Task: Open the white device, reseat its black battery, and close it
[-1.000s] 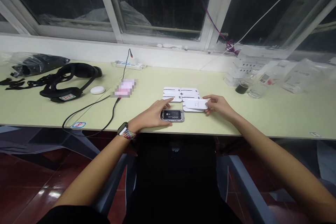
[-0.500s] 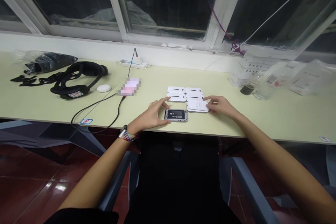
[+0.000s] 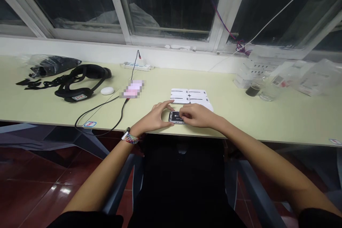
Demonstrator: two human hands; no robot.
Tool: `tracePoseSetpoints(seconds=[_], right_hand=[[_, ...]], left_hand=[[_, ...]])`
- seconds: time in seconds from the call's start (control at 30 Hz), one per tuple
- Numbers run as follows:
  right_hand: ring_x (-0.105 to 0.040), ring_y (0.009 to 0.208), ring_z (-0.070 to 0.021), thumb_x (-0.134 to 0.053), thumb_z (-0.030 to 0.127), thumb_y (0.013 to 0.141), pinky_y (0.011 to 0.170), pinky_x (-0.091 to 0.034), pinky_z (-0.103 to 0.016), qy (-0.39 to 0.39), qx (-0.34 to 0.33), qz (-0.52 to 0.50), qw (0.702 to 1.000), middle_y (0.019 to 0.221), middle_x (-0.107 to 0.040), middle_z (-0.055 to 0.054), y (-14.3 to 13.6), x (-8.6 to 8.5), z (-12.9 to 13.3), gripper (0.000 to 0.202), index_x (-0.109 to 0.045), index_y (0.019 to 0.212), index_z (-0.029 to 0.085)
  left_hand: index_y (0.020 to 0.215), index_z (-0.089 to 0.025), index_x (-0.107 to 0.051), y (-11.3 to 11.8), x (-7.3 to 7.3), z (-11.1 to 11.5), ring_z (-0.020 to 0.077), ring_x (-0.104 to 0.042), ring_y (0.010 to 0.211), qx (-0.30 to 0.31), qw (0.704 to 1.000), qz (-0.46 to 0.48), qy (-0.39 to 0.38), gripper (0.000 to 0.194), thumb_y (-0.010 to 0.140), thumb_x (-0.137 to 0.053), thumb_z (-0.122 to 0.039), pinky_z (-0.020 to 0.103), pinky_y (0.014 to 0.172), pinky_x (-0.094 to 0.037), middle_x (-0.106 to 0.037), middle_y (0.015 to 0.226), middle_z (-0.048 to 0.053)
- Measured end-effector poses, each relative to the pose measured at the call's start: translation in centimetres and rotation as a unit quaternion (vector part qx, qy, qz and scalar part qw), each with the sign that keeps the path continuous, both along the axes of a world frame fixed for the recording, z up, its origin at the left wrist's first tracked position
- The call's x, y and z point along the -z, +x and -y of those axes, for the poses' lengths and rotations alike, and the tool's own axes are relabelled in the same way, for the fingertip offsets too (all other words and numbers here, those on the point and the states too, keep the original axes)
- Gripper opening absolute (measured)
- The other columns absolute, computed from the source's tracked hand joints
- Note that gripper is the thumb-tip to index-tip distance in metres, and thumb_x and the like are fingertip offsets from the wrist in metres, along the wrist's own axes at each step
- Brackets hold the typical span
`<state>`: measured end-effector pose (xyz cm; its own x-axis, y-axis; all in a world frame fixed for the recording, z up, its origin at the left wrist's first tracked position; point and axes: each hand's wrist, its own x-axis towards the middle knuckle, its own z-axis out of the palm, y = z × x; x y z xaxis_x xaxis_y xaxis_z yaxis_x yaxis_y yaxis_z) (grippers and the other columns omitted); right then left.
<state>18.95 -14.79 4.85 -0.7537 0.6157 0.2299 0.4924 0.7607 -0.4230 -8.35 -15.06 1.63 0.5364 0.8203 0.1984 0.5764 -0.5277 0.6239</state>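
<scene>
A small device [image 3: 175,117] with a black 3000mAh battery lies face up near the table's front edge. My left hand [image 3: 156,117] is at its left end, thumb and fingers spread around the corner and touching it. Over the right half of the device is my right hand [image 3: 196,114], its fingers curled and pinched against the battery; whether anything small is between them is hidden. Just behind the hands, several white rounded covers [image 3: 180,94] with black marks lie side by side, the front right one partly hidden by my right hand.
On the left are a black headset [image 3: 80,83], a white puck [image 3: 107,91], a blurred pink item [image 3: 133,89] with a cable and a power strip [image 3: 138,66]. White baskets [image 3: 259,65], a dark jar [image 3: 252,89] and plastic bags stand at the right.
My right hand has moved left, from the front right white cover onto the device, and its fingers have curled. My left hand has stayed at the device.
</scene>
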Motion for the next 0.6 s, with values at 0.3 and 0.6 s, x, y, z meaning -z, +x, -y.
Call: tracePoseSetpoints(seconds=[0.3,0.6], right_hand=[[-0.046,0.070,-0.0150,-0.057,0.019,0.088,0.065,-0.025,-0.031,0.019,-0.081,0.050,0.995,0.078,-0.059,0.001,-4.1,0.5,-2.9,0.013,-0.049,0.079,0.022],[-0.040,0.062,-0.0137,-0.062,0.021,0.082,0.064,-0.021,-0.034,0.002,-0.100,0.090,0.991,0.064,-0.051,0.005,-5.3,-0.4,-3.9,0.023,-0.042,0.069,0.023]], left_hand=[[0.172,-0.037,-0.034,-0.1,0.4,-0.2,0.0411,-0.045,0.154,-0.028,0.999,-0.002,-0.016,0.104,0.084,-0.088,-0.047,0.056,0.126,-0.040,-0.053,0.166,0.008],[0.172,-0.034,-0.035,0.2,0.0,-0.1,0.0430,-0.045,0.153,-0.045,0.999,-0.003,-0.015,0.106,0.081,-0.089,-0.047,0.058,0.125,-0.040,-0.054,0.164,0.010]])
